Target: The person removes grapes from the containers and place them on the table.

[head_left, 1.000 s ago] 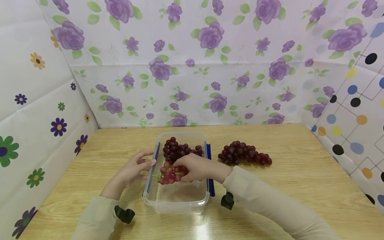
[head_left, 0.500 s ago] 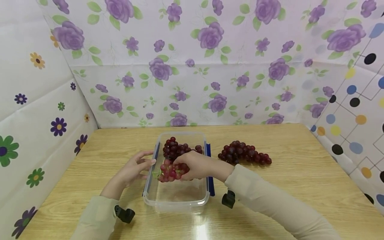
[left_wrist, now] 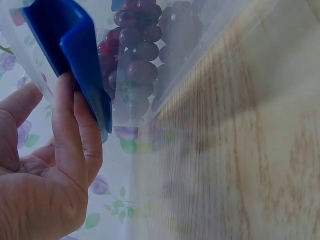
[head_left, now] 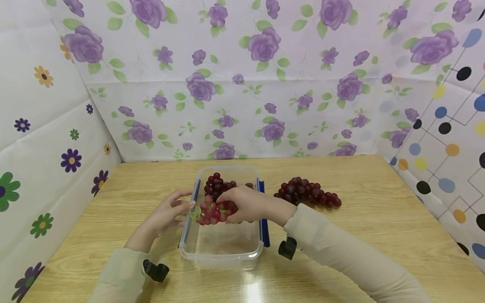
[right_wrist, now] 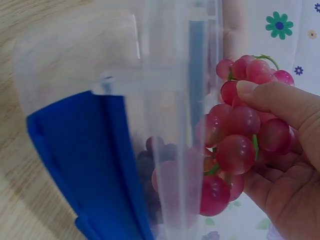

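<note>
My right hand (head_left: 244, 204) pinches a pinkish-red bunch of grapes (right_wrist: 235, 155) with green stem ends over the clear plastic container (head_left: 219, 256). In the right wrist view the thumb lies across the upper grapes and the fingers sit behind them. Inside the container, toward its back, lies a darker bunch of grapes (head_left: 214, 185), partly hidden by the right hand. My left hand (head_left: 166, 214) touches the container's left side. In the left wrist view its extended fingertips rest at a blue side latch (left_wrist: 82, 50), with the thumb near the rim.
Another dark red bunch of grapes (head_left: 307, 193) lies on the wooden table (head_left: 360, 235), right of the container. A blue latch (head_left: 264, 231) hangs out along the container's right side. Flower-patterned cloth (head_left: 227, 97) stands behind the table, with patterned walls at both sides.
My right hand has raised the pinkish-red bunch of grapes slightly and moved it a little toward the back. The left hand stays at the container's side. The view has shifted slightly.
</note>
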Tool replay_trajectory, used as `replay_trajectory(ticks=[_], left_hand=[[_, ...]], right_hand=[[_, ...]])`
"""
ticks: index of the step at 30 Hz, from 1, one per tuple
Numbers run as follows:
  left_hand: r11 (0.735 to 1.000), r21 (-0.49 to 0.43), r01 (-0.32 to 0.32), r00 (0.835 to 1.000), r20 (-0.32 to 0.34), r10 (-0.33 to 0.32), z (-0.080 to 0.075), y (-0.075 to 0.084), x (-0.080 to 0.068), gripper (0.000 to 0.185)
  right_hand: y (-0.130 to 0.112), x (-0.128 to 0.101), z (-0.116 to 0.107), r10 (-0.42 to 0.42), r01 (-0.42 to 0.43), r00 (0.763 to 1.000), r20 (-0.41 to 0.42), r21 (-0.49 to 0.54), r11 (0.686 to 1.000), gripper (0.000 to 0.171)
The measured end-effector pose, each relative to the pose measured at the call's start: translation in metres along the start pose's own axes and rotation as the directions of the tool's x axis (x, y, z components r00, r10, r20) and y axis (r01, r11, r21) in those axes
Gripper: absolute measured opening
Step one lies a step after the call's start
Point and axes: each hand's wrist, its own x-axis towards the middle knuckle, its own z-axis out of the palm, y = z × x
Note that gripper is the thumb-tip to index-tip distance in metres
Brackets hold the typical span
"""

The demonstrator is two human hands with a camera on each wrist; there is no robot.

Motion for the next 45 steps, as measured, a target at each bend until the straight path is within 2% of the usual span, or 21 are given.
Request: replay_trajectory(ticks=[8, 17, 27, 32, 35, 42, 45], left_hand=[[1.0, -0.005, -0.011, 1.0, 0.006, 0.011, 0.001, 0.0, 0.0, 0.058], [0.999, -0.023, -0.041, 0.998, 0.041, 0.042, 0.0, 0.002, -0.002, 0.054], [1.0, -0.01, -0.006, 1.0, 0.021, 0.006, 0.0, 0.004, -0.001, 0.059], [1.0, 0.026, 0.006, 1.0, 0.006, -0.007, -0.001, 0.006, -0.002, 0.06], [0.999, 0.041, 0.009, 1.0, 0.006, -0.009, -0.001, 0.007, -0.002, 0.061], [0.998, 0.06, 0.014, 1.0, -0.001, -0.014, -0.001, 0.01, -0.003, 0.062], [0.998, 0.061, 0.008, 1.0, 0.001, -0.009, 0.0, 0.011, -0.003, 0.062]], right_hand=[[-0.008, -0.001, -0.011, 0.048, -0.048, 0.999, 0.011, 0.017, 0.999, 0.046], [-0.009, -0.009, -0.022, 0.06, -0.06, 0.998, 0.005, 0.044, 0.997, 0.046], [-0.004, -0.018, -0.033, 0.037, -0.035, 0.999, -0.013, 0.078, 0.996, 0.043], [0.0, -0.021, -0.033, 0.013, -0.012, 0.999, -0.041, 0.016, 1.0, 0.042], [0.002, -0.024, -0.034, 0.028, -0.028, 0.998, -0.052, -0.003, 1.0, 0.042], [0.007, -0.036, -0.037, 0.093, -0.09, 0.996, -0.015, 0.133, 0.987, 0.047], [0.011, -0.041, -0.039, 0.094, -0.089, 0.995, -0.031, 0.126, 0.988, 0.047]])
